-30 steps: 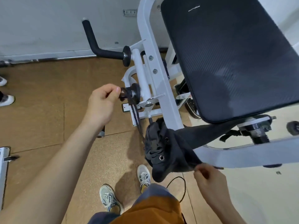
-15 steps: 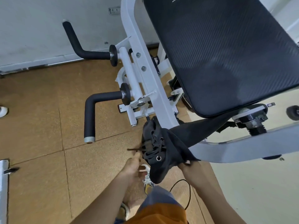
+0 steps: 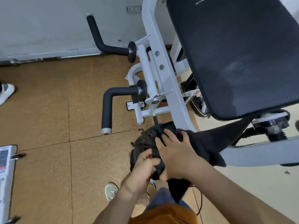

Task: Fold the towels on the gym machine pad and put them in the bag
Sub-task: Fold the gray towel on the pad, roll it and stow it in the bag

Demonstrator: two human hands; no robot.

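Note:
A black drawstring bag (image 3: 144,143) hangs low beside the white machine frame (image 3: 169,88), below the big black pad (image 3: 239,52). My left hand (image 3: 144,165) is closed on the bag's bunched mouth. My right hand (image 3: 176,152) lies across the top of the bag with fingers spread, pressing on the dark cloth. A dark towel (image 3: 215,139) stretches from the bag up to the right, under the pad's lower edge. No towel lies on the pad's top. The inside of the bag is hidden by my hands.
Two black foam handles (image 3: 107,109) (image 3: 103,41) stick out left of the frame. The brown tiled floor (image 3: 48,120) spreads to the left. My shoes (image 3: 111,190) are below the bag. Another person's white shoe (image 3: 6,92) is at the left edge, and a white object (image 3: 4,180) lies lower left.
My left hand left the lower handle, came down and gripped the bag's mouth. My right hand moved from the towel's lower edge onto the top of the bag.

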